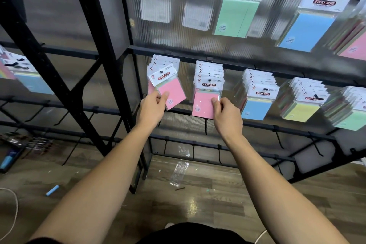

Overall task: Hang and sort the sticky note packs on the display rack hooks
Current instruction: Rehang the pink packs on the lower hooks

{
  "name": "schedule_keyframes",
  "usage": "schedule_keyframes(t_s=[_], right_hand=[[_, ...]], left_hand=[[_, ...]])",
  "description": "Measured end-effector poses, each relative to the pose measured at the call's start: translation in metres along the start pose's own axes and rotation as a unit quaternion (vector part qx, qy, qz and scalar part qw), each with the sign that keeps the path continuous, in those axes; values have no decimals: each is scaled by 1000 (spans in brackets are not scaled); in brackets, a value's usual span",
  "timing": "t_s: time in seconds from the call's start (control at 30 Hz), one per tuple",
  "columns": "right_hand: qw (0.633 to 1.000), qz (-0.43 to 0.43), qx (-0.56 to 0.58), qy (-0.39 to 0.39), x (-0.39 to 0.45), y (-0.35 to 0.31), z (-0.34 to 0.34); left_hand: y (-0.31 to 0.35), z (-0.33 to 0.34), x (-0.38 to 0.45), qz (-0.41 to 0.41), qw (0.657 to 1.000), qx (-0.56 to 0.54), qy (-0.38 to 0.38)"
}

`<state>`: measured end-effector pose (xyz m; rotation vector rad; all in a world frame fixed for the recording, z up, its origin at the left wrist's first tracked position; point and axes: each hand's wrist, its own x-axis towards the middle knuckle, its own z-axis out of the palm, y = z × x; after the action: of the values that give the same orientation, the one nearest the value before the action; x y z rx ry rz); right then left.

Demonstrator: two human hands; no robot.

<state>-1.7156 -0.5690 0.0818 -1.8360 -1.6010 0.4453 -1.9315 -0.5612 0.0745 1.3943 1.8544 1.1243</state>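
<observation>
At mid-rack, outstretched — left hand (153, 105) pinching tilted pink pack (174, 93), right hand (225, 112) apparently pinching another pink pack (204, 105).

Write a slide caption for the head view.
Both hands, left and right, pinch pink sticky note packs hanging on rack hooks.

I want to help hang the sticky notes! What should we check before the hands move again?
1. Left hand holds the tilted pink pack: ok.
2. Right hand pinches the second pink pack: ok.
3. Tilted pack hangs straight: not ok.
4. Both packs are on their hooks: ok.
5. Colours match on each hook: cannot tell.
6. Floor is tidy: not ok, a clear wrapper lies there.
</observation>
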Motion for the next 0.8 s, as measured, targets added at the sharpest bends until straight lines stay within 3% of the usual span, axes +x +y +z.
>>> schedule_keyframes(t_s=[0.17, 0.3, 0.53, 0.8], right_hand=[[1000, -13, 16, 9, -1, 2, -4], [998, -37, 50, 9, -5, 3, -16], [994, -28, 98, 40, -13, 15, -57], [986, 5, 98, 137, -7, 65, -123]], left_hand=[[6, -4, -17, 36, 998, 22, 49], [6, -2, -33, 81, 996, 19, 42], [34, 10, -46, 135, 990, -39, -30], [88, 60, -53, 196, 972, -51, -121]])
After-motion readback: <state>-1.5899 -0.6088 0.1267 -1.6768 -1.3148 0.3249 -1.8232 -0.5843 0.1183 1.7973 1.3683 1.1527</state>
